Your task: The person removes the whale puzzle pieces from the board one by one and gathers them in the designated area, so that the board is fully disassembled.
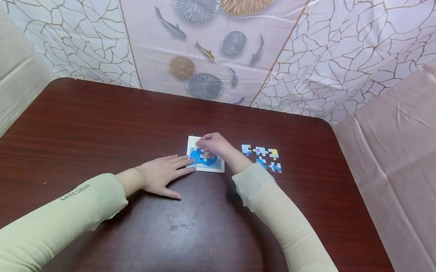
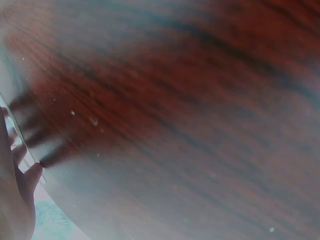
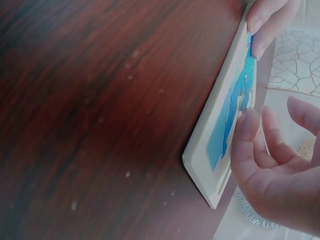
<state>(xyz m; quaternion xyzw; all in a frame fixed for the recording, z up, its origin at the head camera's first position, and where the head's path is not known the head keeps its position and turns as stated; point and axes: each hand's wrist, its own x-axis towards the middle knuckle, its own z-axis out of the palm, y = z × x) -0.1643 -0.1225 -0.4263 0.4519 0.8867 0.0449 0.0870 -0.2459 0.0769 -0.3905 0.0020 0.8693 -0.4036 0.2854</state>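
A small jigsaw puzzle with a blue picture sits in a pale tray (image 1: 221, 168) at the middle of the table. My left hand (image 1: 162, 173) lies spread, palm down, its fingertips on the tray's left edge; the left wrist view shows only part of this hand (image 2: 17, 185). Over the upper part of the tray, my right hand (image 1: 215, 146) has curled fingers and pinches a puzzle piece low against the picture. In the right wrist view its thumb (image 3: 247, 127) is right at the blue pieces (image 3: 235, 107), and the fingers largely hide the held piece.
To the right of the tray lie several loose puzzle pieces (image 1: 260, 151), one with a yellow sun (image 1: 273, 153). The dark wooden table (image 1: 96, 123) meets a patterned cloth (image 1: 214, 44) at the back, with plain cloth (image 1: 395, 130) along the right side.
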